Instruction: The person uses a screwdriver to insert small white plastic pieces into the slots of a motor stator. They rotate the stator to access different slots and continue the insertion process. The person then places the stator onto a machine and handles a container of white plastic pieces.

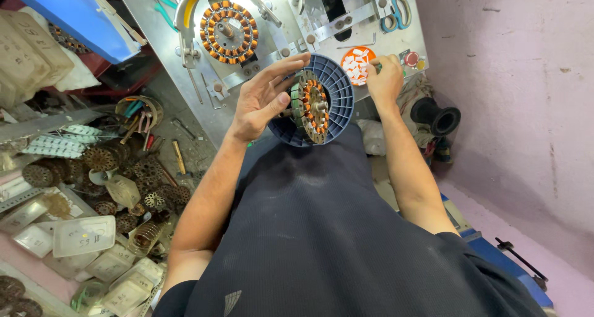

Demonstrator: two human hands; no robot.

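Left hand [263, 100] holds stator [312, 105]; right hand [385, 78] reaches orange dish [357, 64].

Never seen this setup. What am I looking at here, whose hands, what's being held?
This is one picture from a camera worn on a person's head, looking down past their dark shirt at their own two bare hands. There is no robot.

The left hand holds a round blue ribbed plastic holder with a copper-wound stator seated in it, tilted on edge. The right hand reaches to a small orange dish of white slips on the metal bench.

A second wound stator sits mounted on the bench fixture, and blue-handled scissors lie at the far side. To the left, a heap of bare stator cores and clear plastic tubs.
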